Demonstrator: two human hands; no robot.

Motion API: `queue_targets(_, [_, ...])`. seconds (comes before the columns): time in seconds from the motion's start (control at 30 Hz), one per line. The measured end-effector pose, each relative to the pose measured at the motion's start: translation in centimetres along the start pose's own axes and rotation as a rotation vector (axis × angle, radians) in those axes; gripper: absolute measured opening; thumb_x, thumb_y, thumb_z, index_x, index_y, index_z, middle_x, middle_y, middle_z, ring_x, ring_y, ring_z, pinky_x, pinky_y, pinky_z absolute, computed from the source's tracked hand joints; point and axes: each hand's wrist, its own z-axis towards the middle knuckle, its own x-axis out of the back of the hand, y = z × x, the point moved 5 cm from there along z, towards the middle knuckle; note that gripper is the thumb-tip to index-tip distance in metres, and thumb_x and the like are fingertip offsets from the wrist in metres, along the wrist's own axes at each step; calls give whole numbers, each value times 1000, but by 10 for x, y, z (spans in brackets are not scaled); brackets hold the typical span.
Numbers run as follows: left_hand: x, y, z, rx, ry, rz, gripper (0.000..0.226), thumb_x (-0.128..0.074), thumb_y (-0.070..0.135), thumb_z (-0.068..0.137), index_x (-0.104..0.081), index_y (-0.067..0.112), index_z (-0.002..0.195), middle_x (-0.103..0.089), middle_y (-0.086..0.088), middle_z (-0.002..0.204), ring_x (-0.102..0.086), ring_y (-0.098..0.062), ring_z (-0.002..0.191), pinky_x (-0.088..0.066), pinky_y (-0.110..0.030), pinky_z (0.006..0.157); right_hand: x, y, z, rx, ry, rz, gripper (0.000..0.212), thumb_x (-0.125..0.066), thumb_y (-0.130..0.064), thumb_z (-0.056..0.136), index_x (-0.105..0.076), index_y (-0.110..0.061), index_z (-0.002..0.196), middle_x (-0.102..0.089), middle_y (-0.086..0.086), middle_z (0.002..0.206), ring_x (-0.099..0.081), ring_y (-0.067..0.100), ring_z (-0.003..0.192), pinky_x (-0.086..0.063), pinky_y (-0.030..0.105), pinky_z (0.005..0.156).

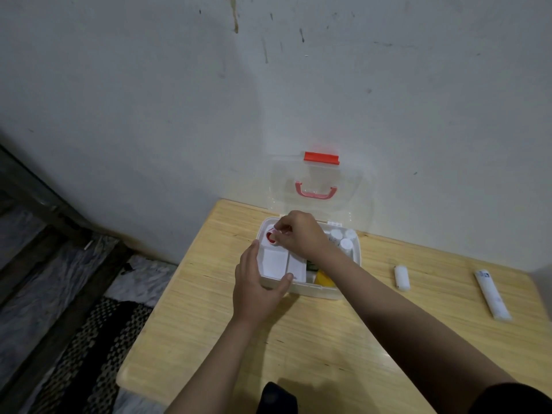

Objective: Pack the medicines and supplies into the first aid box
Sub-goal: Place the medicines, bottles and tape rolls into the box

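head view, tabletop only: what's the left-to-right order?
Left hand → white tray in the first aid box → yellow item → white bottles → small white roll → long white tube.

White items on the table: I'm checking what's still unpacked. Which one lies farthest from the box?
The long white tube, near the table's right edge; the short white container lies between it and the first aid box.
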Motion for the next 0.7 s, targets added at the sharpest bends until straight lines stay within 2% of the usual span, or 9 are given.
queue_targets(0.13, [0, 0, 0, 3, 4, -4, 92, -67, 60, 67, -26, 29, 143, -36, 8, 146, -33, -8, 129, -41, -29, 91, -2, 0, 2, 25, -7, 10, 16, -68, -21, 82, -74, -8, 90, -68, 9, 83, -55, 14, 70, -49, 32, 66])
queue_targets(0.3, [0, 1, -1, -2, 16, -2, 91, -66, 60, 68, -28, 28, 144, -36, 10, 146, -31, -3, 129, -38, -26, 94, -11, -5, 3, 109, -32, -11, 13, -74, -10, 74, -75, -10, 87, -63, 8, 82, -53, 17, 73, -47, 32, 65])
queue_targets(0.43, [0, 1, 0, 4, 13, -1, 92, -66, 61, 68, -27, 28, 144, -36, 12, 146, -31, -4, 130, -39, -27, 95, -20, -4, 5, 172, -70, -97, 13, -67, 1, 73, -75, -9, 73, -66, 10, 74, -57, 23, 70, -52, 44, 65])
queue_targets(0.5, [0, 2, 0, -3, 11, -3, 91, -67, 60, 69, -27, 30, 144, -36, 11, 146, -32, -6, 131, -41, -28, 95, -17, -2, 5, 173, -64, -78, 15, -67, -3, 76, -77, -14, 77, -71, 5, 75, -56, 17, 69, -51, 40, 65])
queue_targets(0.6, [1, 3, 0, -7, 5, -1, 90, -68, 59, 69, -27, 30, 143, -38, 10, 144, -35, -11, 130, -46, -34, 95, 1, -3, 0, 125, -7, 5, 16, -68, -9, 80, -77, -16, 90, -73, 2, 86, -49, 10, 75, -42, 20, 65])
queue_targets(0.7, [1, 2, 1, -5, 0, -3, 90, -69, 59, 68, -27, 31, 142, -40, 8, 141, -38, -13, 128, -49, -41, 93, 26, 2, -20, 36, 135, 85, 15, -67, -12, 82, -75, -16, 94, -69, -2, 89, -53, 11, 79, -46, 22, 71])
